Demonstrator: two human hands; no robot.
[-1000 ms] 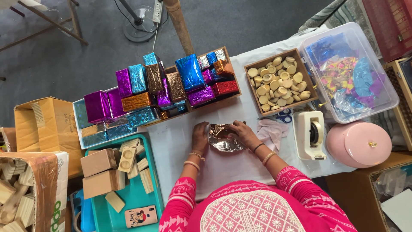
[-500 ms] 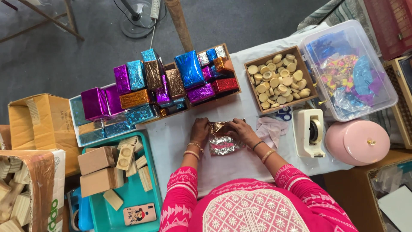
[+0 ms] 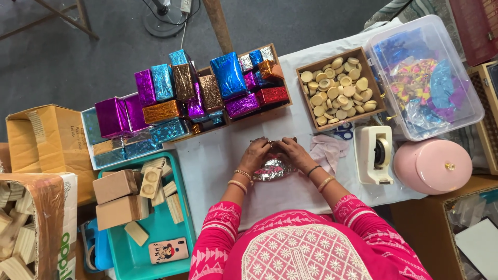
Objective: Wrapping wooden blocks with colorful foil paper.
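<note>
Your left hand (image 3: 255, 154) and right hand (image 3: 293, 152) press side by side on a silver foil packet (image 3: 274, 167) near the middle of the desk (image 3: 218, 166), fingers curled over its top edge. Behind it, along the far edge, a tray of foil-wrapped boxes (image 3: 207, 96) sits beside a box of wooden discs (image 3: 340, 88). A tape dispenser (image 3: 376, 154) stands to your right.

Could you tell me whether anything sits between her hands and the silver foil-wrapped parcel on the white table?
Nothing visible does: the left hand and right hand both rest directly on the silver foil-wrapped parcel.
</note>
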